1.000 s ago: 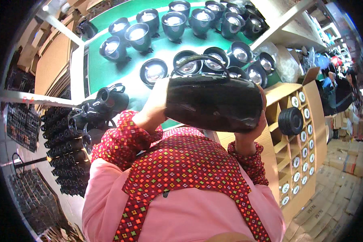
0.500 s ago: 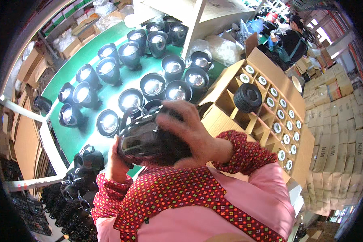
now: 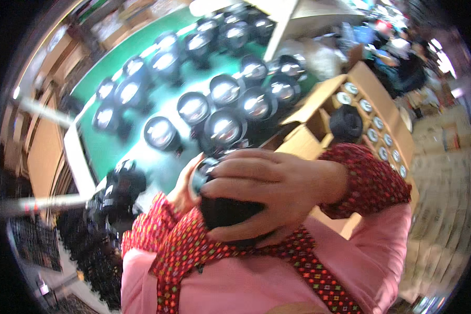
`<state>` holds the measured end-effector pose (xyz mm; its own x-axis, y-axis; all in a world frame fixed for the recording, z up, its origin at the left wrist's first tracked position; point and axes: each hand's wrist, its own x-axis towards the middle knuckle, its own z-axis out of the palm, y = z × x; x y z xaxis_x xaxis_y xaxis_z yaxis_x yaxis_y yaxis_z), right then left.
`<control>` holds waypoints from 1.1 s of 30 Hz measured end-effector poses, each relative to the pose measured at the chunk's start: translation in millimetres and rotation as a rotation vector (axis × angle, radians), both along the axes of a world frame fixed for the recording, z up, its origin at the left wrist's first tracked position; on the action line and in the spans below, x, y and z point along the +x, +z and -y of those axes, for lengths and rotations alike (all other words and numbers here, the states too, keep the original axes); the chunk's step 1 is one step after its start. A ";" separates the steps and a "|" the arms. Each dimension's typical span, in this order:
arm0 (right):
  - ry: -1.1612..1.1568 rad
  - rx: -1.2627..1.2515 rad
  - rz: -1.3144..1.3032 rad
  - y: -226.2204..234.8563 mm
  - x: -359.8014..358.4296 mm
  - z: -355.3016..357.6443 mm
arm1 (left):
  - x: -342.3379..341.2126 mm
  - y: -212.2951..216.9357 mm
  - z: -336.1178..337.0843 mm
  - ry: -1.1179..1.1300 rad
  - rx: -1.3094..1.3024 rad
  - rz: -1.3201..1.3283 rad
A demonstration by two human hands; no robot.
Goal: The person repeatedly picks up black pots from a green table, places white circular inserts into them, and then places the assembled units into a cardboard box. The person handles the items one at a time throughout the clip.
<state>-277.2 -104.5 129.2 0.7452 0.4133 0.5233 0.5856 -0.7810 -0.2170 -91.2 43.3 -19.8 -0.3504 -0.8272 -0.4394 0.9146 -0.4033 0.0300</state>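
Note:
Close to my body I hold a glossy black lamp housing [image 3: 227,212], tilted on its side, with both hands. My right hand [image 3: 267,183] spreads across its top and side, fingers wrapped round it. At its left end my left hand [image 3: 184,186] grips the rim; most of those fingers are hidden behind the housing. Just beyond stand several black cup-shaped lamp housings with shiny silver insides, the nearest being one housing [image 3: 225,127] above my hands. The picture is smeared by motion.
The housings stand on a green-topped table [image 3: 141,167]. At right is an open divided carton [image 3: 303,141] holding white-ended pieces and a round black ribbed part [image 3: 345,124]. More black parts [image 3: 123,191] are at left. Stacked cartons [image 3: 439,178] line the right; a person [image 3: 403,65] works far off.
The held housing has turned and come nearer to my body. My right hand has shifted over it and now covers more of it. The whole view has swung, moving the table and carton.

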 end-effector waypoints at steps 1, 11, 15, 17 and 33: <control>-0.038 0.008 0.005 1.7 -5.8 -3.0 | -3.1 0.1 -5.1 0.018 -0.006 0.000; -0.267 0.180 0.066 -18.2 -22.0 -15.7 | -10.4 2.0 -18.1 0.100 0.134 0.196; -0.297 0.228 0.061 -27.5 -27.4 -12.0 | -6.9 -5.2 -22.0 0.139 0.136 0.247; -0.298 0.260 0.071 -31.9 -27.9 -9.7 | -4.0 -12.6 -24.5 0.153 0.115 0.267; -0.427 1.142 -0.361 -76.2 7.6 0.8 | 15.2 -24.9 -53.3 0.714 -0.355 1.012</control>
<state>-269.6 -105.2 53.0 0.8809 -0.4445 0.1623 0.1021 -0.1564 -0.9824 -76.0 96.6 -44.7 0.5740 -0.8182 0.0328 0.4311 0.3361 0.8374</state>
